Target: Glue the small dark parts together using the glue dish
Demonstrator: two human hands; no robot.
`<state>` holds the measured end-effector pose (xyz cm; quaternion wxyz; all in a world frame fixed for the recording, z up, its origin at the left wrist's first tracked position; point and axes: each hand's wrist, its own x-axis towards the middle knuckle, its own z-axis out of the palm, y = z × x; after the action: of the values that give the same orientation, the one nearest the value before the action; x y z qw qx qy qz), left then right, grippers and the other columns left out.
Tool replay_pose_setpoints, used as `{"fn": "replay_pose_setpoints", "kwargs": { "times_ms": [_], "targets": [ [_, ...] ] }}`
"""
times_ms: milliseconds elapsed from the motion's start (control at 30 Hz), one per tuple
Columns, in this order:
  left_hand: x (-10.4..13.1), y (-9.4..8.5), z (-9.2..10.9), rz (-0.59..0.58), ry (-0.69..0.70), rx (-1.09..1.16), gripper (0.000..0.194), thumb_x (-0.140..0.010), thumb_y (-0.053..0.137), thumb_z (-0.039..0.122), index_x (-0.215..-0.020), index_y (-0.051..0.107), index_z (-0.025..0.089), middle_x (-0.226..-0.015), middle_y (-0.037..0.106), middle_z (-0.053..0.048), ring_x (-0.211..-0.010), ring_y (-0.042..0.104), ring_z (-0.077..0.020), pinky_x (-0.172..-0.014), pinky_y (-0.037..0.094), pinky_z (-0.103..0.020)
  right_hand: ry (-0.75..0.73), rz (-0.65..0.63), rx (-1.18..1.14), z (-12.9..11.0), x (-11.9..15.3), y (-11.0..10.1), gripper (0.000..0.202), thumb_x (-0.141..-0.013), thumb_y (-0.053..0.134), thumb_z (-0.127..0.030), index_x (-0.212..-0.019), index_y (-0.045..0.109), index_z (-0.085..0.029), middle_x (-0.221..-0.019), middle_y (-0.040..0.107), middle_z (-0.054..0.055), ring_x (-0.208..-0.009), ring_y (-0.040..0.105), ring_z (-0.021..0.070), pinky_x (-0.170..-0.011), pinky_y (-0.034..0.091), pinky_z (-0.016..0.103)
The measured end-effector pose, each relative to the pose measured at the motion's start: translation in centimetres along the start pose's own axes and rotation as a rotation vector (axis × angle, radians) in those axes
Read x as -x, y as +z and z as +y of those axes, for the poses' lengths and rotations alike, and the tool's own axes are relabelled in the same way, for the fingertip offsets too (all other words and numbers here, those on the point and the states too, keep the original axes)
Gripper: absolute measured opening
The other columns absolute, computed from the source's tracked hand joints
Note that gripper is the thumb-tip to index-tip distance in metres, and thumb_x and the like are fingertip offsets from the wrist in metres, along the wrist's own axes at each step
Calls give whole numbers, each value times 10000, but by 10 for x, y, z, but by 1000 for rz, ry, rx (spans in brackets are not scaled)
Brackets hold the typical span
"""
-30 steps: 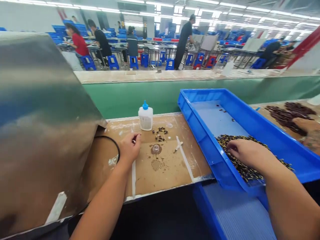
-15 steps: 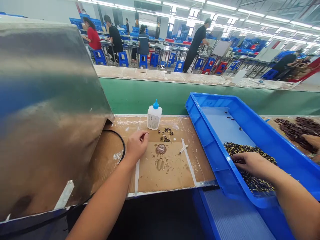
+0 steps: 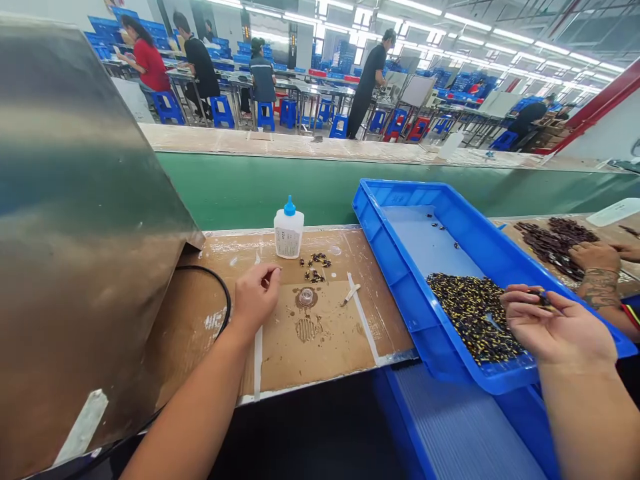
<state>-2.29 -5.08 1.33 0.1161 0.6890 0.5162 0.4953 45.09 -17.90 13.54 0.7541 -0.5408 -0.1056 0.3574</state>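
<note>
My right hand [image 3: 563, 327] is turned palm up above the near end of a blue tray [image 3: 423, 287]. Its thumb and fingers pinch a small dark part [image 3: 543, 300] with some yellow on it. Below, a heap of small black-and-yellow parts [image 3: 470, 313] fills the near half of that tray. My left hand [image 3: 257, 293] rests over the cardboard-covered bench, fingers curled and thumb tip against the index finger; whatever is in them is too small to make out. Close to it are a small clear round cup [image 3: 307, 297] in a wet patch and several black-and-yellow parts [image 3: 316, 267].
A white bottle with a blue cap [image 3: 289, 230] stands behind the loose parts. A small white tube [image 3: 351, 294] lies by a tape strip. On the left is a large metal housing [image 3: 95, 220] with a black cable [image 3: 225, 293]. A co-worker's hand [image 3: 597, 257] touches dark brown parts [image 3: 555, 240] at right.
My right hand has lifted out of the heap and turned palm up with a small part in its fingers. The view has swung right. A co-worker's tattooed forearm now shows.
</note>
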Motion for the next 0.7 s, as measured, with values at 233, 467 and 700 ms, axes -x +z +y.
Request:
{"fn": "replay_pose_setpoints", "kwargs": {
  "times_ms": [233, 467, 700],
  "targets": [
    [2, 2, -4, -54, -4, -17, 254, -981, 601, 367, -935, 786, 199, -861, 787, -48, -695, 668, -167, -690, 509, -297, 361, -482, -332, 60, 108, 54, 170, -963, 600, -119, -831, 574, -222, -737, 453, -44, -496, 463, 49, -382, 394, 67],
    [0, 2, -2, -47, 31, -45, 257, -975, 603, 356, -920, 792, 191, -838, 784, -50, -681, 665, -160, -691, 512, -290, 879, -739, -388, 158, 179, 109, 374, -1033, 535, -371, -1327, 705, -214, -1468, 698, 81, -1377, 659, 221, -1080, 587, 332],
    [2, 6, -8, -44, 20, -45, 250, -993, 604, 344, -947, 793, 187, -850, 782, -48, -690, 663, -152, -704, 515, -281, 921, -930, -430, 158, 199, 111, 576, -1033, 478, -536, -1495, 617, -220, -1666, 533, 92, -1546, 505, 278, -1321, 340, 444]
  ]
}}
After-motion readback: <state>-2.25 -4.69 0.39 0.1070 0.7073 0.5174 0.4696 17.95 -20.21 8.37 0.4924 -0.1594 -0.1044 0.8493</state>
